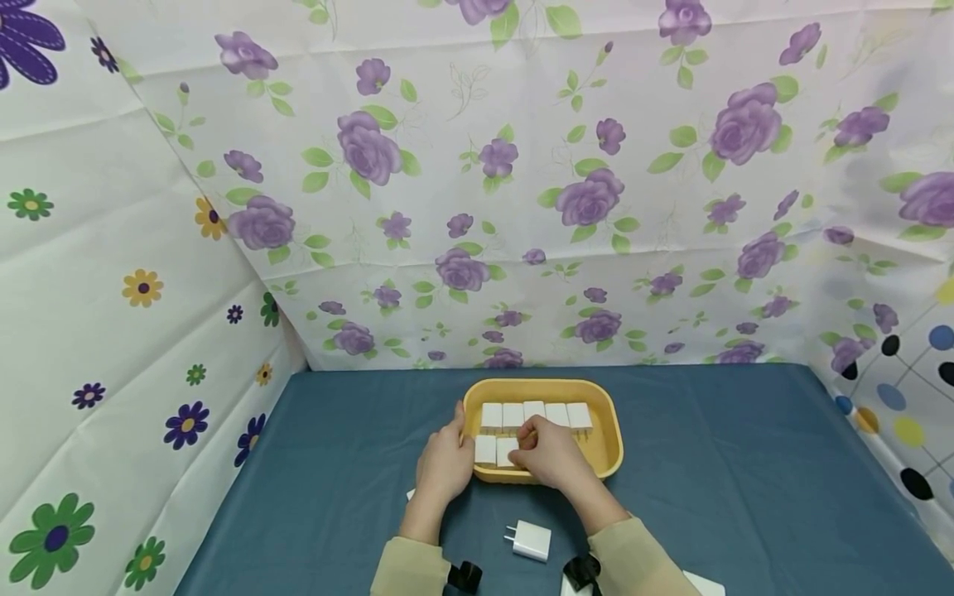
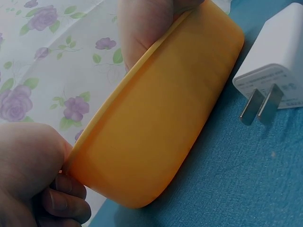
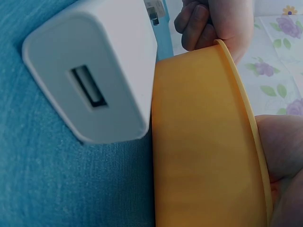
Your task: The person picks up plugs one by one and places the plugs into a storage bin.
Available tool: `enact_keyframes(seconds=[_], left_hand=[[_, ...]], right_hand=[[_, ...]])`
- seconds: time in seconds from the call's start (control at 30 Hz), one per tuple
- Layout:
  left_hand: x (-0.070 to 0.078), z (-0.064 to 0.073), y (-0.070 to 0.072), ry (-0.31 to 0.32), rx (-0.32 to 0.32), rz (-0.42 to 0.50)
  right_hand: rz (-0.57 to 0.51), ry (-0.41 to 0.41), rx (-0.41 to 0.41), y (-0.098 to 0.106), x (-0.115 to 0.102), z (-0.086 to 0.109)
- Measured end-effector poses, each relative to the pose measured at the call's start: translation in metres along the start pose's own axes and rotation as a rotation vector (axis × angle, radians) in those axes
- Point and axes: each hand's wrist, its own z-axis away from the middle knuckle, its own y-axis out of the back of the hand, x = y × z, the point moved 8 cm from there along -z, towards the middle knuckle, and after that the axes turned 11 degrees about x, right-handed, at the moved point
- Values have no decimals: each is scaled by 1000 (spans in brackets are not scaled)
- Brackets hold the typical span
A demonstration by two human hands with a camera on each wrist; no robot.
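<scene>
A yellow plastic basket (image 1: 607,463) sits on the table with white plug chargers inside. Several stand in a back row (image 1: 533,411), and two show in the front row. My left hand (image 1: 445,457) grips the basket's left rim, thumb at the edge and fingers curled below it outside. Reaching over the front rim, my right hand (image 1: 553,452) pinches the second charger (image 1: 507,451) of the front row; its fingertips are partly hidden. In both wrist views the wall of the basket (image 2: 147,113) hides what is inside.
A loose white charger (image 1: 532,540) lies in front of the basket, prongs to the left. Other white pieces show partly by the right sleeve (image 1: 704,584) and beside the left wrist (image 1: 410,494). A blue cloth (image 1: 745,463) covers the table; flowered sheets (image 1: 522,207) stand behind.
</scene>
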Motion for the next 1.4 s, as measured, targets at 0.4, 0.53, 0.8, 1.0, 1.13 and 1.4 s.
enact_keyframes(seconds=[0.4,0.53,0.8,1.0,1.13,1.4], left_hand=[[-1,1,0,0,0,7],[-1,0,0,-3,5,2],[0,-1,-1,5,-13,-1],[-1,-1,-1,3,-8,2],[-1,-1,-1,0,-9,1],[-1,-1,-1,-2,-7,-10]], right_hand=[[15,-21,-11,-1,1,1],[23,-24,-15,-2,1,1],[33,-24,-22,-3,4,0],[28,-2,-32,-2,2,0],[16,15,-38,1,-1,3],[32,106,-102,12,-15,16]])
